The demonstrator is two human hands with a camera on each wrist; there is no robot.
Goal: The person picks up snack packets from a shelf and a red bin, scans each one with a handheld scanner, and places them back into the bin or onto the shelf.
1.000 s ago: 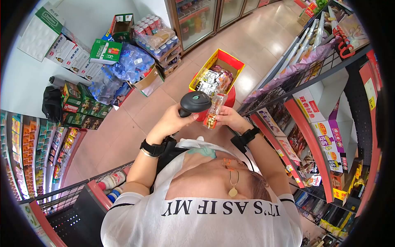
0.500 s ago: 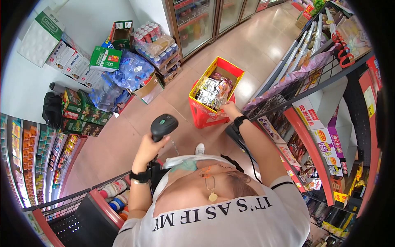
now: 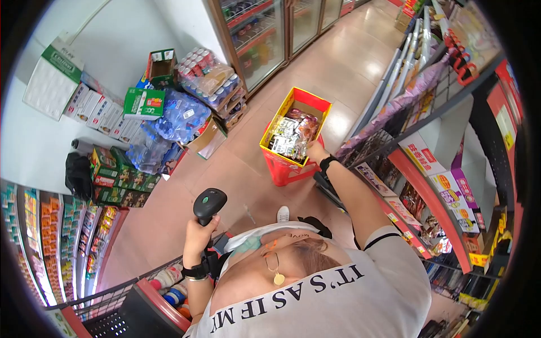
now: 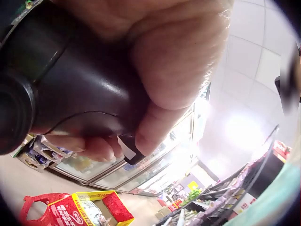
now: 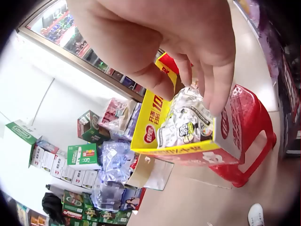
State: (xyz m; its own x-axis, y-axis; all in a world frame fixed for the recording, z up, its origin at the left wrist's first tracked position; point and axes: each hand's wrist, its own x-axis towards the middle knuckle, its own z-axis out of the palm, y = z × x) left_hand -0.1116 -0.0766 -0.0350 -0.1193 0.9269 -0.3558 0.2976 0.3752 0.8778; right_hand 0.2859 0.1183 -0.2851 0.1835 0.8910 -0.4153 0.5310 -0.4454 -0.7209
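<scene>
My left hand (image 3: 197,238) grips a black barcode scanner (image 3: 210,201) by its handle, head upward. In the left wrist view the thumb and fingers wrap round the dark scanner body (image 4: 89,89). My right hand (image 3: 318,152) reaches over the near right corner of a yellow and red cardboard box (image 3: 324,115). The right wrist view has its fingers (image 5: 217,87) pointing down into that box, against shiny snack packets (image 5: 186,117), with the thumb apart from them. White and brownish-red packets (image 3: 290,135) fill the near part of the box.
A red plastic stool (image 3: 280,170) supports the box on the tiled floor (image 3: 236,169). Drink packs (image 3: 183,112) and cartons line the left wall, near glass-door fridges (image 3: 256,50). Shelves with hanging goods (image 3: 417,214) stand close on the right, another rack (image 3: 67,236) at left.
The right hand has moved from in front of me, where it held a small clear-and-red packet, to the box. The left hand has drawn back left with the scanner.
</scene>
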